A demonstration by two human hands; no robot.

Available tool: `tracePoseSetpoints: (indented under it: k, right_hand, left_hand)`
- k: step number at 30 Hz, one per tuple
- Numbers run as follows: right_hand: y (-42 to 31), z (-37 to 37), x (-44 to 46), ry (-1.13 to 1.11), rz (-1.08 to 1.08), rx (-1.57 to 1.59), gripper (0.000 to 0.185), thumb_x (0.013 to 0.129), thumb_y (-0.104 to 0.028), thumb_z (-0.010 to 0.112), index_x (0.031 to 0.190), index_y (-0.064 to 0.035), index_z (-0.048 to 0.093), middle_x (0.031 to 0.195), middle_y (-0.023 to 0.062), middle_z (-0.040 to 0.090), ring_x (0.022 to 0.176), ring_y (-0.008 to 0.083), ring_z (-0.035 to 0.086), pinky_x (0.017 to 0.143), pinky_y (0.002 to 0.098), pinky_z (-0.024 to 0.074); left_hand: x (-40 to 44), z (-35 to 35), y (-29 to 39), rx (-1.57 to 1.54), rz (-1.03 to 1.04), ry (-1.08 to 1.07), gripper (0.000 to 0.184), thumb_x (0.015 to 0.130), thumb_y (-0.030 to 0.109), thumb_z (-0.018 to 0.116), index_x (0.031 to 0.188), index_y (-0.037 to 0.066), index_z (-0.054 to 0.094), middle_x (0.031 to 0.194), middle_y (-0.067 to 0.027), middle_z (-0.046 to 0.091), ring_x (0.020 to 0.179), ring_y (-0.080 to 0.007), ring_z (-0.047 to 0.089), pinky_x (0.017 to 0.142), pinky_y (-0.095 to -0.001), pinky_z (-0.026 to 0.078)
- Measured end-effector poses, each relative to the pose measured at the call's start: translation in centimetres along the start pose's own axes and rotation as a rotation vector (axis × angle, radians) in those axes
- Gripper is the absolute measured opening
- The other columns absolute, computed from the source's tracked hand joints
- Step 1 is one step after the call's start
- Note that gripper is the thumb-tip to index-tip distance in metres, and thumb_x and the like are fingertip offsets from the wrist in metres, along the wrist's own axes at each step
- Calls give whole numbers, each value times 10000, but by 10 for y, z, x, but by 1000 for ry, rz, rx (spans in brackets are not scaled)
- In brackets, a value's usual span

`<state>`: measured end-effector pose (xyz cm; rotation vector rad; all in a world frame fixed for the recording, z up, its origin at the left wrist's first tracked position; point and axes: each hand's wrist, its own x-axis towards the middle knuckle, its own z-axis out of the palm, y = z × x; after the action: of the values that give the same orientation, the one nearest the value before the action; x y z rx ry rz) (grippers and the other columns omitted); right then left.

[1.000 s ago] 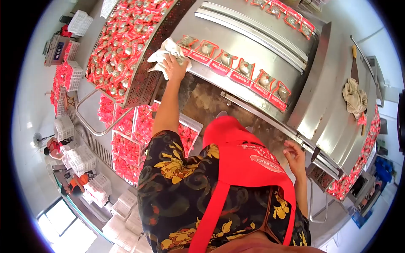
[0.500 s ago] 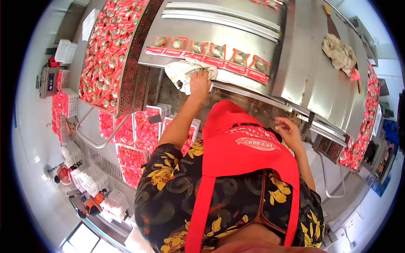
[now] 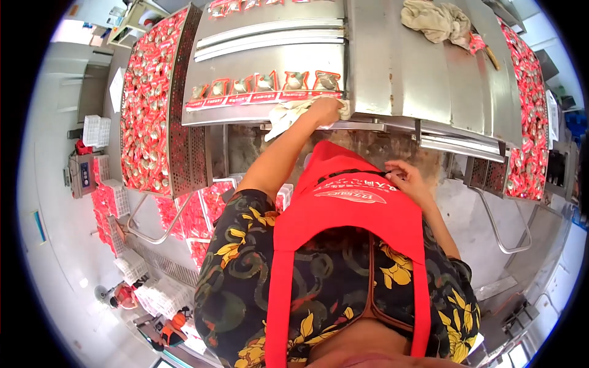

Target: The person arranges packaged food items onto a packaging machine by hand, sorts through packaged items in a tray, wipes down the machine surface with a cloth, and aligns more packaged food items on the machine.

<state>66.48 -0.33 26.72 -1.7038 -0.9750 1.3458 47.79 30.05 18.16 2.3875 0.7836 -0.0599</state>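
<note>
My left hand is closed on a white cloth at the front edge of the steel machine bed. Just behind the cloth, a row of red-edged clear packets lies along the bed, each with a dark lump inside. My right hand hovers in front of the red apron, fingers apart and holding nothing. A second row of packets shows at the far edge of the bed.
Perforated trays heaped with red packets stand at the left and right. A beige cloth lies on the steel cover. Crates of red packets stand on the floor at left. Two people are at lower left.
My left hand and the white cloth have slid rightward along the bed's front edge, from its left end to near the right end of the packet row. The camera view has turned.
</note>
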Motion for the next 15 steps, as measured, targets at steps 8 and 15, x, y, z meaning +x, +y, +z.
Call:
tracePoseSetpoints:
  k: [8, 15]
  right_hand:
    - [30, -30, -12, -5, -44, 86, 323, 890, -31, 683, 1210, -38, 640, 997, 45, 676, 848, 85, 609, 770, 232, 496]
    - [56, -68, -51, 178, -95, 239, 305, 875, -32, 697, 1177, -36, 657, 1033, 51, 684, 884, 98, 622, 776, 235, 502]
  left_hand:
    - [-12, -54, 3, -950, -412, -164, 310, 824, 133, 675, 1111, 14, 678, 991, -153, 718, 917, -250, 707, 753, -370, 581]
    - [-26, -173, 63, -1658, 29, 63, 432, 870, 155, 632, 1236, -66, 575, 1117, -173, 685, 979, -277, 696, 891, -394, 573]
